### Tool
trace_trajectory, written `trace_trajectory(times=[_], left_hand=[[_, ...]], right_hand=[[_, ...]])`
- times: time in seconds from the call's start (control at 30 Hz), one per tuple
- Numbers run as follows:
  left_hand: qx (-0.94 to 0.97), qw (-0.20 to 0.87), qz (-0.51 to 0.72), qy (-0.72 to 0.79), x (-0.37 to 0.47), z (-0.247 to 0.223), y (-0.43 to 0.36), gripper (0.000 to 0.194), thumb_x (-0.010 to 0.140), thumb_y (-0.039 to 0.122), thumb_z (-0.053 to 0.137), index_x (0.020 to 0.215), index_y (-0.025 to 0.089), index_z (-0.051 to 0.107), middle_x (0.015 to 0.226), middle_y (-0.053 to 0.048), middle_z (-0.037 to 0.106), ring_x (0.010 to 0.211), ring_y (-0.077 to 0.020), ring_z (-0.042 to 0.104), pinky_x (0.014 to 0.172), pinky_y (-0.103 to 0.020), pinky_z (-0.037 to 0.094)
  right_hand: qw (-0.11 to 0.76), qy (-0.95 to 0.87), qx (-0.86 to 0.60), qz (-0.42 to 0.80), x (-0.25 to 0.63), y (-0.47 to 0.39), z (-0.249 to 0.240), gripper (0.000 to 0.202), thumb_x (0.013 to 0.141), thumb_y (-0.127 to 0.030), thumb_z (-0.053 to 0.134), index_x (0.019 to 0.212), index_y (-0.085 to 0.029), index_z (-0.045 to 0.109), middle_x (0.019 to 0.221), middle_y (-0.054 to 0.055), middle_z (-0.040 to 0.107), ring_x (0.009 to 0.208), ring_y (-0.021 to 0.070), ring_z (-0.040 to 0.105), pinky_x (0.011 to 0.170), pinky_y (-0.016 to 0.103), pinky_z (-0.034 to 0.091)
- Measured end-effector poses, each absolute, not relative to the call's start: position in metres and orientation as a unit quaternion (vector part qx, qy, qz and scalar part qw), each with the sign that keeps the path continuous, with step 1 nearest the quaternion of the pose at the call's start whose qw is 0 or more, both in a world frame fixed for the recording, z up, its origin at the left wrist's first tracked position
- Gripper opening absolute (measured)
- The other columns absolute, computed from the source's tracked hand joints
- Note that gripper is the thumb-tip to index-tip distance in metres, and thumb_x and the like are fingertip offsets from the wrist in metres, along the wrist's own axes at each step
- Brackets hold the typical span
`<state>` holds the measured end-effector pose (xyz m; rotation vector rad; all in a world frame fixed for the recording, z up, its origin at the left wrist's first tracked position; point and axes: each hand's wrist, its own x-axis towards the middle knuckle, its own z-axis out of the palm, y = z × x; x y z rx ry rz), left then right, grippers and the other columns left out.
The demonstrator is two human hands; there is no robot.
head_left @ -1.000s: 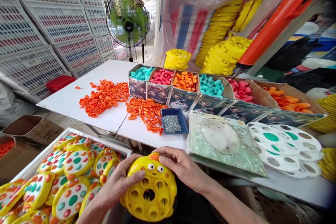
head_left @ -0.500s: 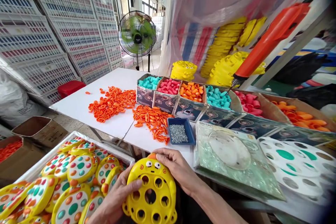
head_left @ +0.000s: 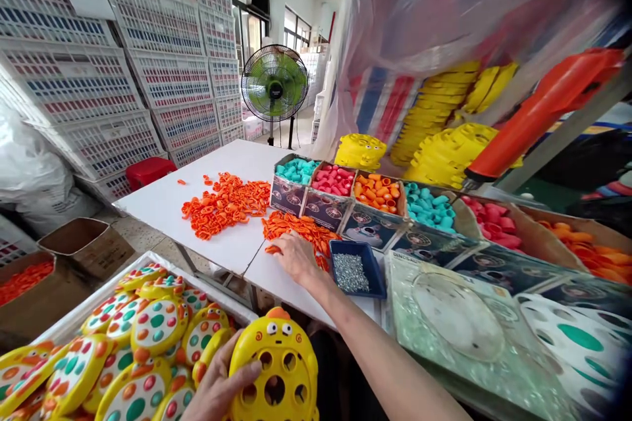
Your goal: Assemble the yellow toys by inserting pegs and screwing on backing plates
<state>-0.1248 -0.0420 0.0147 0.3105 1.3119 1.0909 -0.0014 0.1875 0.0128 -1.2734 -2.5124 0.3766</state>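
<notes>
My left hand [head_left: 220, 375] grips the left edge of a yellow plastic toy shell [head_left: 291, 368], thumb across its front. The shell has an animal face, an orange tuft on top and several round holes. My right hand [head_left: 295, 256] is stretched forward over the table, at the near left edge of a pile of small orange plastic pieces [head_left: 306, 230]. Its fingers are curled down and pinched around one orange piece [head_left: 271, 249], partly hidden by them. Right of that hand is a dark blue tray [head_left: 378, 276] of small metal screws [head_left: 350, 272].
A white tray [head_left: 59, 325] of dotted yellow toys stands at lower left. Bins of teal [head_left: 299, 170], pink [head_left: 333, 177] and orange caps [head_left: 378, 192] line the table's back. An orange screwdriver [head_left: 543, 115] hangs at right. A bagged stack [head_left: 449, 316] lies below it.
My right hand has left the toy shell's top and reached forward to the orange pieces. My left hand still holds the shell, now slightly lower and to the left. The view has shifted.
</notes>
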Motion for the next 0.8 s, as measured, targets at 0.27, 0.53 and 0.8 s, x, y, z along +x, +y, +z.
trace_trajectory(times=[0.27,0.53,0.8], left_hand=[[0.153,0.675,0.500,0.520,-0.122,0.011,-0.035,0.075,0.061,0.041,0.093,0.129,0.024,0.065,0.101,-0.007,0.083,0.095,-0.0349,0.077,0.088,-0.046,0.061],[0.154,0.666,0.493,0.537,-0.125,0.005,-0.034,0.073,0.058,0.045,0.095,0.123,0.025,0.068,0.102,-0.006,0.083,0.097,-0.0319,0.077,0.084,-0.038,0.061],[0.169,0.673,0.506,0.513,-0.125,0.007,-0.024,0.071,0.068,0.041,0.090,0.131,0.023,0.063,0.107,-0.010,0.082,0.097,-0.0335,0.077,0.080,-0.040,0.062]], right_hand=[[0.102,-0.889,-0.438,0.086,-0.008,0.195,0.010,0.019,0.093,-0.026,0.063,0.109,-0.023,0.074,0.114,0.009,0.071,0.113,0.0260,0.060,0.091,0.033,0.049],[0.105,-0.896,-0.423,0.085,-0.006,0.194,0.010,0.018,0.097,-0.029,0.060,0.108,-0.020,0.072,0.119,0.010,0.069,0.116,0.0255,0.058,0.092,0.034,0.049],[0.164,-0.884,-0.412,0.149,0.018,0.179,0.033,0.017,0.098,-0.032,0.060,0.105,-0.021,0.071,0.105,0.006,0.076,0.100,0.0216,0.068,0.085,0.030,0.050]])
